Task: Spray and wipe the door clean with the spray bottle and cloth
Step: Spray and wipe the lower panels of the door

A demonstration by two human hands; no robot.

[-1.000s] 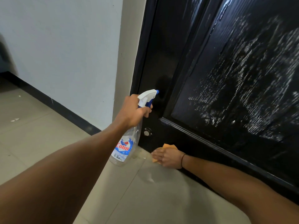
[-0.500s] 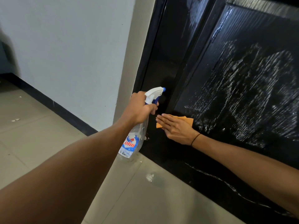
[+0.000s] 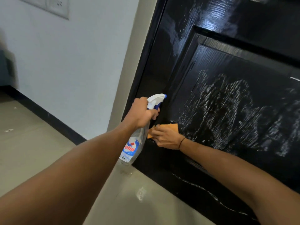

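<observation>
Black glossy wooden door [image 3: 227,65] fills the view from twelve to four o'clock, its panel streaked with white foam. I see my left hand [image 3: 142,115] wrapped around the neck of the clear plastic spray bottle [image 3: 135,138], white-and-blue nozzle aimed at the door. At its four o'clock, my right hand [image 3: 167,137] presses the orange cloth [image 3: 172,127] flat against the door, fingers spread over it.

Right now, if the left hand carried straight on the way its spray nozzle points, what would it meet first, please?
Most likely the black door: the left hand aims the spray bottle at its left stile, with nothing visible between, though depth is hard to judge.
</observation>
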